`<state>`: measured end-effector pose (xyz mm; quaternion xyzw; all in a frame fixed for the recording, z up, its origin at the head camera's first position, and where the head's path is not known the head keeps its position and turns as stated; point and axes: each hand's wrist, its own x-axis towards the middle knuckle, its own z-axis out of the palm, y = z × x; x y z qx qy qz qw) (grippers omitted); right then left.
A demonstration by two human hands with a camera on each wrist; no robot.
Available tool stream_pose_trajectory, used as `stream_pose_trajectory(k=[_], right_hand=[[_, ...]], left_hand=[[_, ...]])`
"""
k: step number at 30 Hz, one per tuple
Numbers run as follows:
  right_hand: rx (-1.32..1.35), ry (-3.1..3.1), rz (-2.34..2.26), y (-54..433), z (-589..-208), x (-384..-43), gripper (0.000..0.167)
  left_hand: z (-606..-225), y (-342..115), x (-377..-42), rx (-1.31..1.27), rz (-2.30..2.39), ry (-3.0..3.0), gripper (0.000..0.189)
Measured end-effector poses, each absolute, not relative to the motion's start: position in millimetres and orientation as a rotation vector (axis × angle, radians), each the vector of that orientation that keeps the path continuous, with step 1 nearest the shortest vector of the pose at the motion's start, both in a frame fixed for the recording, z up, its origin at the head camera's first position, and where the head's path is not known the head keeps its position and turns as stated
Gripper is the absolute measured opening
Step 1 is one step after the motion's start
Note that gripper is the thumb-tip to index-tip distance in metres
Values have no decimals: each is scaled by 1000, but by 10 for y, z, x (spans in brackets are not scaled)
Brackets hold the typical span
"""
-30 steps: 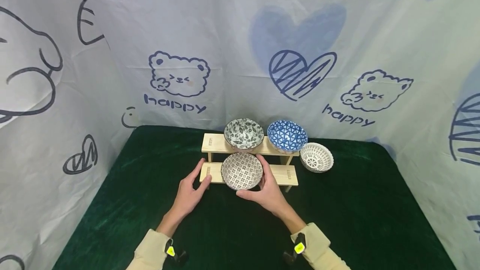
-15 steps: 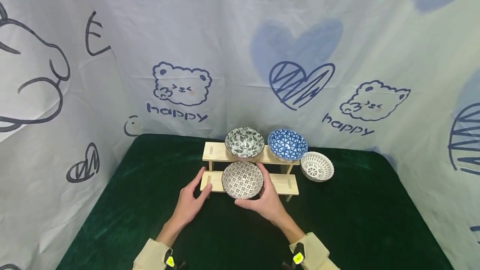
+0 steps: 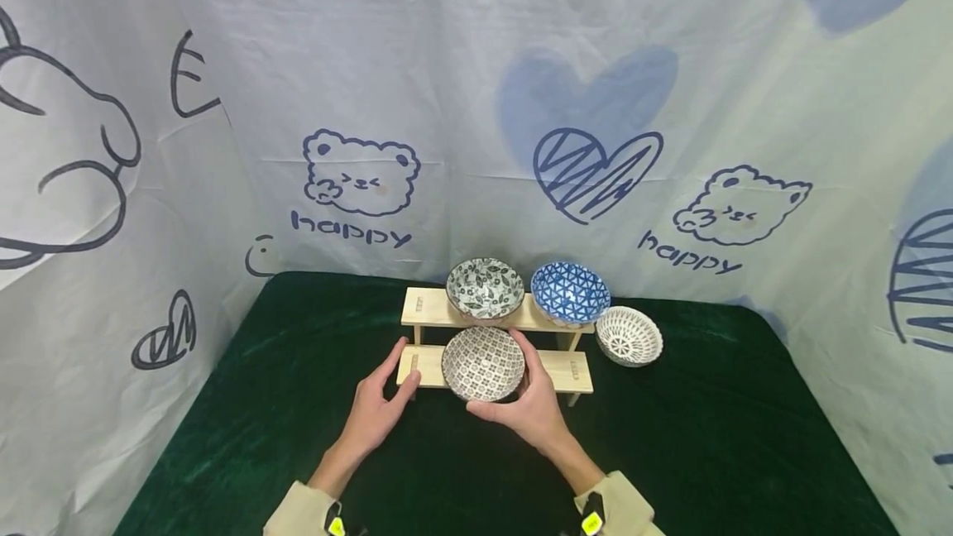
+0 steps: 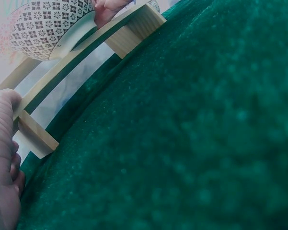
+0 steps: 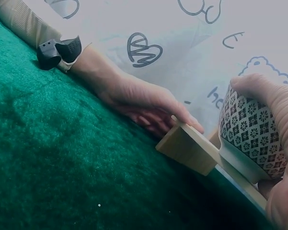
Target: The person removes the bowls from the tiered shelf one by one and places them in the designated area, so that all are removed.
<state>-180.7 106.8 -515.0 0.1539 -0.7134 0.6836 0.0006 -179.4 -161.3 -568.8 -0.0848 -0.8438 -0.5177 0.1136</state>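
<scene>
A brown-and-white patterned bowl (image 3: 483,364) sits on the lower step of a two-tier wooden display rack (image 3: 566,369). My right hand (image 3: 532,408) holds this bowl from the right, thumb at its front and fingers round its far side. In the right wrist view the thumb lies near the rim of the bowl (image 5: 249,134). My left hand (image 3: 378,405) grips the left end of the lower step; in the left wrist view its thumb (image 4: 7,103) presses on the step's end. On the upper step stand a grey leaf-patterned bowl (image 3: 486,289) and a blue-and-white bowl (image 3: 571,293).
Right of the rack, a white ribbed bowl (image 3: 629,337) rests on the dark green cloth (image 3: 707,420) that covers the table. A pale curtain (image 3: 462,106) with printed hearts and bears hangs behind and at both sides.
The head view has tilted up, so everything appears lower. Against the rack, the brown-and-white bowl has shifted very slightly right with my right hand. My left hand keeps its place on the rack.
</scene>
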Motion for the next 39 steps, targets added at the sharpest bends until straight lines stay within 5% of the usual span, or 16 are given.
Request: stream_pose_trajectory(k=[39], right_hand=[[309, -2188, 2015, 1518, -5198, -1646, 115]], left_hand=[[-5664, -1610, -1772, -251, -1528, -2484, 69]])
